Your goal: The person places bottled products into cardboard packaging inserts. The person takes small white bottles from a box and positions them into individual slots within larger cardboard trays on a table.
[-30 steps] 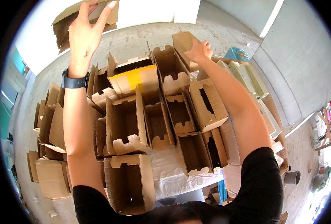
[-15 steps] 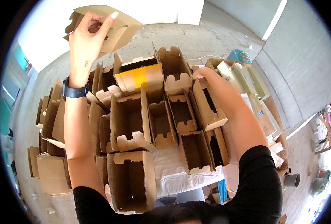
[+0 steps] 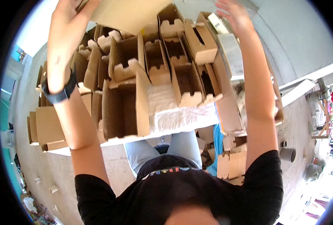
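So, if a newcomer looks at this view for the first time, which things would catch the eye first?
Probably the crowd of open cardboard boxes across the middle, around and behind a bare patch of white cloth. Next, perhaps, the left hand at upper left, holding a brown cardboard panel, with a black wristwatch below. The empty right hand is raised at upper right.

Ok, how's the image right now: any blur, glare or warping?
Head view: right hand looks smeared; glare washes out the lower right rim; fisheye bends straight edges near the black border; the nearest open cardboard box reads fairly clearly.
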`<move>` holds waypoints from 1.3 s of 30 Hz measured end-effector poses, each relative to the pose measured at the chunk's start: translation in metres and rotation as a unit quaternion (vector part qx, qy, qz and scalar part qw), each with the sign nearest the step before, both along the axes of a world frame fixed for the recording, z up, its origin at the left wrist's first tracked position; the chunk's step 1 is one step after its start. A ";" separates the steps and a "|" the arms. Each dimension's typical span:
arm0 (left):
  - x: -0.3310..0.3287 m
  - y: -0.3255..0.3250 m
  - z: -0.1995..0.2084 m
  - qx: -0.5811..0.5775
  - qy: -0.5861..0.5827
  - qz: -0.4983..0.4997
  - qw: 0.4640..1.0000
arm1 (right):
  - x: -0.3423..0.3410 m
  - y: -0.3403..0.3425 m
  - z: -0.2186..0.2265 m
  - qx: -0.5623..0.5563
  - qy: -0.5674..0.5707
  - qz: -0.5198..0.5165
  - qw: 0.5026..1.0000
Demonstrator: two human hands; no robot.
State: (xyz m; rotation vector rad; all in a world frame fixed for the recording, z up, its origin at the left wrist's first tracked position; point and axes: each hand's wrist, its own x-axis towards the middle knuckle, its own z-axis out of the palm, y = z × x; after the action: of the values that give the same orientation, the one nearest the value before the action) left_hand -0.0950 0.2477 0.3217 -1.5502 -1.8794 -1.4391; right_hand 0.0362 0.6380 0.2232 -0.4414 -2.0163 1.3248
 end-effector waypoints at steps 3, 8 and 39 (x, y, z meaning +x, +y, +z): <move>0.035 -0.054 -0.029 -0.026 0.076 0.078 0.994 | 0.073 -0.148 0.025 -0.068 0.192 -0.029 0.979; 0.144 -0.090 -0.088 -0.101 0.146 -0.045 0.983 | 0.191 -0.248 -0.049 -0.123 0.215 -0.083 0.965; 0.215 -0.082 -0.342 -0.103 -0.243 0.069 0.962 | 0.193 -0.330 -0.263 -0.198 -0.008 -0.219 0.956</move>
State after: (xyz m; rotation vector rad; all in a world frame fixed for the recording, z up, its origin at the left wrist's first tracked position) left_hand 0.1205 0.1652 -0.0206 -1.1831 -2.4291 -1.7203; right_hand 0.2289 0.3082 -0.0400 -1.0194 -1.5334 1.4295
